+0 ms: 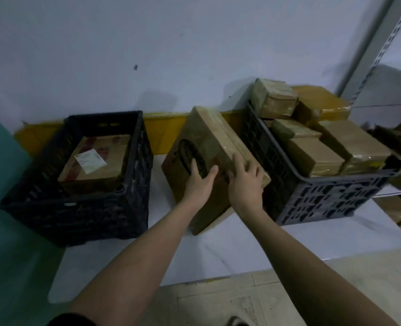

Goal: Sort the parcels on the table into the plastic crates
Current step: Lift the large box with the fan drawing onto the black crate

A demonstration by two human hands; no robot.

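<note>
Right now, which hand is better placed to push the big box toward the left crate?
The right hand: it lies on the big box's right edge, opposite the left crate.

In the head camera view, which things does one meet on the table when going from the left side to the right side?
Black crate holding one labelled parcel → large cardboard box, tilted, with the left hand and right hand on it → grey crate piled with taped parcels.
</note>
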